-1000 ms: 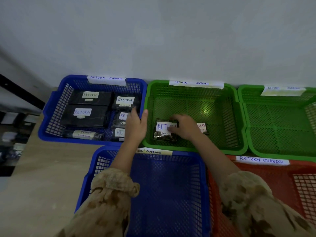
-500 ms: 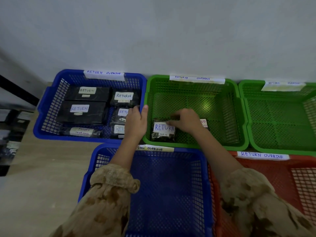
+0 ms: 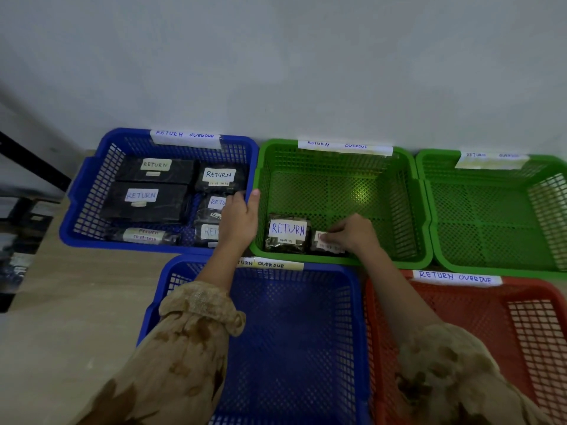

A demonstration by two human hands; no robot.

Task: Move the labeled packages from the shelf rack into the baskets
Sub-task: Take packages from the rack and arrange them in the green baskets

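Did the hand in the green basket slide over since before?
Yes. The right hand slid rightward, off the big RETURN package lying in the green basket, and now sits on the smaller package beside it.

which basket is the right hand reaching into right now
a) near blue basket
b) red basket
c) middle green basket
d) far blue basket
c: the right hand rests on a small package at the front of the middle green basket, beside the package marked RETURN; the left hand is at the rim between the far blue and green baskets.
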